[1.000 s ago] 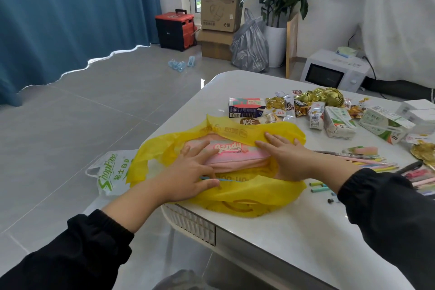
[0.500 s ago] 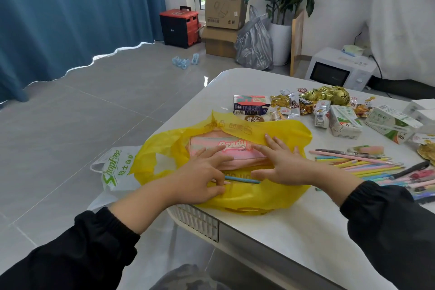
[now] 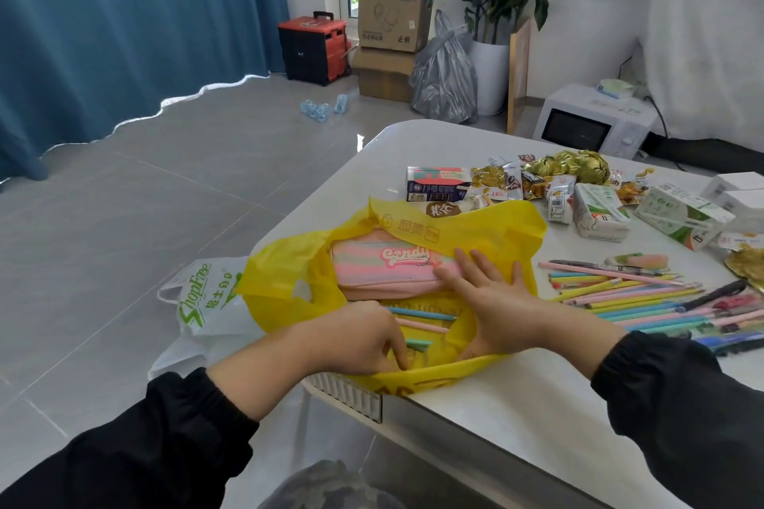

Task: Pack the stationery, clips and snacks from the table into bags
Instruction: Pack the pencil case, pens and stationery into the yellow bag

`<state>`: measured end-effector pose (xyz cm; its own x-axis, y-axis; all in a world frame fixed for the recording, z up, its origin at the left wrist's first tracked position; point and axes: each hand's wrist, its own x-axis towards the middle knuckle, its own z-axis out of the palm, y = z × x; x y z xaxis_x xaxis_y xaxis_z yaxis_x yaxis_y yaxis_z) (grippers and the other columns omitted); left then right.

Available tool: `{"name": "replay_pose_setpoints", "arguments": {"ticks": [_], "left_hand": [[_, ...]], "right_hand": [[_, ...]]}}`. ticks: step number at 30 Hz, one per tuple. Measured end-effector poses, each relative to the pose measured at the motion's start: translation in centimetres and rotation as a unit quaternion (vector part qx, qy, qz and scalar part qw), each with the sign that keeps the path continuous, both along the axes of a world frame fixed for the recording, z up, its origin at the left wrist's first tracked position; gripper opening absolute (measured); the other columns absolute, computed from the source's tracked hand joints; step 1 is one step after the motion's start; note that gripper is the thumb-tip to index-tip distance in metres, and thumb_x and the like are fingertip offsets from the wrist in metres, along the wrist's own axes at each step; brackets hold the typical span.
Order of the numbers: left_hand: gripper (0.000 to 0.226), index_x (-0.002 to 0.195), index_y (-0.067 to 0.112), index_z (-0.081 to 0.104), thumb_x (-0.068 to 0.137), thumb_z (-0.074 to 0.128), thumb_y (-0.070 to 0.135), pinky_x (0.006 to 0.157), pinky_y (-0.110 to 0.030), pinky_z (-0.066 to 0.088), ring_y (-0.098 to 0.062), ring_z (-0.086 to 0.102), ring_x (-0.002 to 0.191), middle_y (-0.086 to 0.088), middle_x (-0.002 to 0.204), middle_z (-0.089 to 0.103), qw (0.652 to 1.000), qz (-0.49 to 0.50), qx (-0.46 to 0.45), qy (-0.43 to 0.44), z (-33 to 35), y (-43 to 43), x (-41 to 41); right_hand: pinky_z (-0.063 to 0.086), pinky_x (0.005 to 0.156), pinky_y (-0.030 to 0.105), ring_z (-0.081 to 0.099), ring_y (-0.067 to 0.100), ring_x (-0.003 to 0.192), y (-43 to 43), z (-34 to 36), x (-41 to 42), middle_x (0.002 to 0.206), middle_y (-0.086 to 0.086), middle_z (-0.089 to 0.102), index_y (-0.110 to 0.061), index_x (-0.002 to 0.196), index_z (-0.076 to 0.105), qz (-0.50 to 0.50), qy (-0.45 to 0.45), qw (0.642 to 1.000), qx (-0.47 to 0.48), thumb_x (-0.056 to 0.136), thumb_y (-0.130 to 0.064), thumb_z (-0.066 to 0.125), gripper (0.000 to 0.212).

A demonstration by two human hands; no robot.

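Right hand [image 3: 492,302] flat, fingers apart, pressing pencil case [image 3: 384,269] inside yellow bag [image 3: 289,269]; left hand [image 3: 359,339] reaching pencils [image 3: 421,315] inside bag, grip unreadable; keeping bag mouth wide is helping.

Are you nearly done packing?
Not nearly. The pencil case and three pencils lie in the yellow bag. The right hand lies flat at the case's end; the left hand reaches in beside them. Left on the table: loose pencils, pens, snacks, cartons.
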<state>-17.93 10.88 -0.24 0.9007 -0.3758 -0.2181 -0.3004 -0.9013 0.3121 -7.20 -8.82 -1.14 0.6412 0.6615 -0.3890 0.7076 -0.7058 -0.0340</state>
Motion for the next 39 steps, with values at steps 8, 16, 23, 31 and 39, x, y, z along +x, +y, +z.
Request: {"name": "replay_pose_setpoints", "arguments": {"ticks": [8, 16, 23, 31, 39], "left_hand": [[0.073, 0.148, 0.042, 0.012, 0.085, 0.027, 0.074, 0.109, -0.065, 0.006, -0.027, -0.003, 0.147, 0.007, 0.160, 0.002, 0.958, 0.170, 0.210, -0.097, -0.4, 3.4, 4.0], [0.081, 0.148, 0.045, 0.002, 0.079, 0.023, 0.082, 0.106, -0.069, 0.013, -0.029, -0.018, 0.144, 0.011, 0.158, -0.017, 0.953, 0.274, 0.129, -0.027, -3.0, 3.1, 5.1], [0.065, 0.148, 0.036, 0.019, 0.091, 0.021, 0.067, 0.106, -0.070, 0.009, -0.032, -0.006, 0.145, 0.003, 0.160, 0.000, 0.934, 0.333, 0.113, -0.063, -1.8, 0.8, 5.6], [0.041, 0.130, 0.021, 0.053, 0.098, 0.039, 0.043, 0.098, -0.039, 0.038, -0.024, 0.044, 0.125, -0.003, 0.132, 0.055, 0.936, 0.261, -0.008, -0.237, 0.0, -5.9, 4.6], [0.042, 0.101, 0.013, 0.068, 0.087, 0.039, 0.039, 0.068, -0.039, 0.051, -0.032, 0.063, 0.091, -0.009, 0.095, 0.069, 0.949, 0.178, -0.055, -0.253, -2.4, -11.0, 3.5]], "right_hand": [[-0.007, 0.110, 0.062, -0.015, 0.021, 0.146, 1.6, 0.5, 2.7, 0.160, -0.004, -0.012, -0.042, 0.150, 0.008, -0.112, -0.029, 0.986, 0.116, 0.084, -0.073, 0.035, 0.077], [-0.005, 0.111, 0.064, -0.009, 0.025, 0.147, 2.7, -1.1, 6.1, 0.160, -0.003, -0.009, -0.045, 0.149, 0.007, -0.145, -0.074, 0.980, 0.117, 0.089, -0.070, 0.016, 0.065], [0.004, 0.117, 0.045, 0.005, 0.019, 0.147, 1.7, 1.1, 4.3, 0.160, 0.002, 0.009, -0.024, 0.149, 0.026, -0.085, -0.098, 0.970, 0.206, 0.098, -0.051, 0.032, 0.058], [0.021, 0.114, 0.034, 0.031, 0.023, 0.138, -5.0, 1.5, 1.7, 0.148, 0.009, 0.039, -0.011, 0.132, 0.052, -0.102, -0.097, 0.933, 0.332, 0.097, -0.024, 0.049, 0.037], [0.040, 0.096, 0.036, 0.047, 0.028, 0.115, -13.6, 0.3, 2.0, 0.125, 0.012, 0.054, -0.008, 0.125, 0.053, -0.140, -0.195, 0.964, 0.116, 0.081, 0.002, 0.055, 0.045]]}}
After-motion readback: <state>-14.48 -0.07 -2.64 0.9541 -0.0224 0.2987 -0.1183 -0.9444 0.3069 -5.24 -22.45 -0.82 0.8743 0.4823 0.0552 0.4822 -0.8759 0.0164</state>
